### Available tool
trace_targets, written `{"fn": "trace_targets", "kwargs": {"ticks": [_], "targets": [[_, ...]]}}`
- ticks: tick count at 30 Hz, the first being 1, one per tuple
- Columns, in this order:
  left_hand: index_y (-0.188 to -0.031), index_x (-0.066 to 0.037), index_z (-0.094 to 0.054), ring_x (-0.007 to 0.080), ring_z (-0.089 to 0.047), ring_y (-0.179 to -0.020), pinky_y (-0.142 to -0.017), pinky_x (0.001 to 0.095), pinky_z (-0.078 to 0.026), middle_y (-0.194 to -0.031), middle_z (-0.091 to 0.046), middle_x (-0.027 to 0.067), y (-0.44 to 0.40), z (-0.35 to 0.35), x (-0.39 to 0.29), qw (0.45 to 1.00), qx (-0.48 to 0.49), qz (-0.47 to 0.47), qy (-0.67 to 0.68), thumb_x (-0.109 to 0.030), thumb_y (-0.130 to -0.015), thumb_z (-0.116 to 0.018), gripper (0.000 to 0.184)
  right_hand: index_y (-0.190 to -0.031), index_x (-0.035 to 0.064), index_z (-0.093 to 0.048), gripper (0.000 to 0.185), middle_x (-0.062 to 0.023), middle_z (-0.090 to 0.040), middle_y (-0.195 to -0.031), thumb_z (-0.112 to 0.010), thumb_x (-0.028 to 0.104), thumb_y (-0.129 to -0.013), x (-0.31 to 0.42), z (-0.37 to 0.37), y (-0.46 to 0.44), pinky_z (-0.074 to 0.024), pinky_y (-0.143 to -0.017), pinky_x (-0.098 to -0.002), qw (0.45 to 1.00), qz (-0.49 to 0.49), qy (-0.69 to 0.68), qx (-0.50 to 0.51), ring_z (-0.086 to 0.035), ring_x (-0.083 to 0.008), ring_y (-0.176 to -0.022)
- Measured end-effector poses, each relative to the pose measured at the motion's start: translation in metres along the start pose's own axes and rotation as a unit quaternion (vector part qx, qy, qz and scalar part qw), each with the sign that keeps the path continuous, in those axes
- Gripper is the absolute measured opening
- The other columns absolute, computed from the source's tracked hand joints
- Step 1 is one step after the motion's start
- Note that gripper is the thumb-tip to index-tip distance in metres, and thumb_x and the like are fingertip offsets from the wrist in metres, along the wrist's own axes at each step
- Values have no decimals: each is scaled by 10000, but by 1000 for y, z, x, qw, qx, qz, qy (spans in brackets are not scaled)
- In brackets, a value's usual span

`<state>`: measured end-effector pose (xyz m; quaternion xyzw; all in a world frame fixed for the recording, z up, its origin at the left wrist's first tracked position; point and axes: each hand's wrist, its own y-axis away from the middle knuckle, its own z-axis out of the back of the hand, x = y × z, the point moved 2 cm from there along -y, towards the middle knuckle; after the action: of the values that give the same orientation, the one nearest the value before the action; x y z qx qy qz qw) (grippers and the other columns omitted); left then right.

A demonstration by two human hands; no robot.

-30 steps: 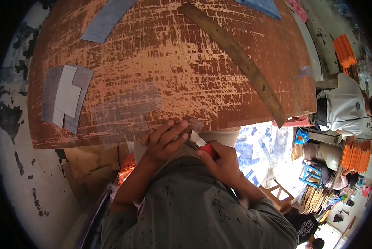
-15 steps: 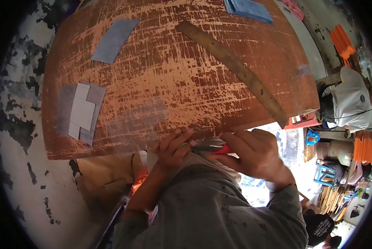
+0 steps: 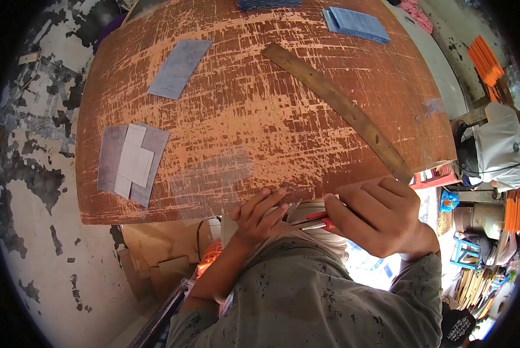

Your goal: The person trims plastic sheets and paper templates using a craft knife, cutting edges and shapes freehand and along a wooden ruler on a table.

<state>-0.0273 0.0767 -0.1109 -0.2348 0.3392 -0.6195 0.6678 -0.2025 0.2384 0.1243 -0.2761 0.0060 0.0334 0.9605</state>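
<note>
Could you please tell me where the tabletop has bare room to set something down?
The middle is bare, between the upper-left grey piece and the brown strip. Another bare patch lies right of that strip, below the blue pieces. It is crowded at the near edge, around the left hand, right hand and red-handled tool.

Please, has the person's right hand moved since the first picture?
Yes. Judged against the brown strip lying on the worktop, the right hand has moved rightward, closer to the strip's near end.
</note>
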Motion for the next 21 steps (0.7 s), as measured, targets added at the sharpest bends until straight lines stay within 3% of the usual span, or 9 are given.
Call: {"fn": "trace_targets", "kwargs": {"ticks": [6, 8, 12, 15, 17, 18, 20, 21], "targets": [[-1284, -405, -605, 107, -623, -1298, -1081, 381, -310, -1412, -734, -153, -2, 1, -3, 1000, 12, 14, 7, -569, -1074, -651, 270, -985, 37, -768, 324, -33, -685, -868, -779, 183, -696, 0, 4, -4, -438, -525, -241, 1000, 17, 13, -22, -640, -105, -650], [-1256, -303, -672, 135, -650, -1329, -1159, 383, -253, -1422, -768, -82, -3, 0, -4, 999, -13, 6, 46, -326, -1025, -779, 256, -981, 40, -765, 326, -36, -693, -879, -783, 187, -691, 0, 5, -5, -438, -519, -239, 999, 19, 17, -19, -637, -104, -643], [-1268, -299, -677, 136, -648, -1332, -1154, 384, -255, -1429, -766, -75, -4, 1, -3, 999, -6, 3, 45, -328, -1013, -787, 279, -970, 39, -766, 327, -38, -692, -864, -771, 184, -677, 0, 5, -6, -446, -516, -234, 999, 22, 11, -24, -638, -105, -630], [-1262, -299, -678, 132, -648, -1330, -1151, 383, -256, -1428, -766, -76, -3, -2, -3, 999, -24, 0, 45, -335, -1015, -786, 272, -991, 19, -761, 312, -51, -696, -846, -825, 185, -734, 1, 6, -5, -493, -522, -261, 1000, 6, -12, -20, -666, -138, -624], [-1278, -303, -680, 128, -650, -1324, -1140, 376, -262, -1419, -771, -79, -5, -2, -3, 999, -32, -4, 38, -336, -1007, -796, 296, -1069, 0, -755, 351, -74, -723, -844, -885, 225, -833, 0, 5, -3, -551, -544, -319, 985, -70, -154, 29, -709, -194, -632], [-1278, -303, -680, 128, -650, -1324, -1140, 376, -262, -1419, -771, -79, -5, -1, -2, 999, -32, -5, 39, -336, -1007, -796, 296, -1069, 0, -755, 351, -74, -723, -844, -885, 225, -833, 1, 4, -3, -551, -544, -319, 985, -71, -153, 29, -709, -194, -632], [-1233, -351, -679, 117, -655, -1250, -1082, 373, -333, -1373, -774, -118, -4, 2, -1, 1000, -4, -9, -10, -546, -1126, -591, 240, -1089, -6, -737, 498, -131, -748, -823, -1007, 288, -791, 1, 0, -3, -568, -585, -381, 953, -130, -270, 45, -752, -290, -673], [-1233, -351, -679, 117, -655, -1250, -1082, 373, -333, -1373, -774, -118, -1, -1, -2, 1000, -5, -9, -8, -546, -1126, -591, 240, -1089, -6, -737, 498, -131, -748, -823, -1007, 288, -791, 2, 1, -3, -568, -585, -381, 953, -131, -268, 47, -752, -290, -673]]}}
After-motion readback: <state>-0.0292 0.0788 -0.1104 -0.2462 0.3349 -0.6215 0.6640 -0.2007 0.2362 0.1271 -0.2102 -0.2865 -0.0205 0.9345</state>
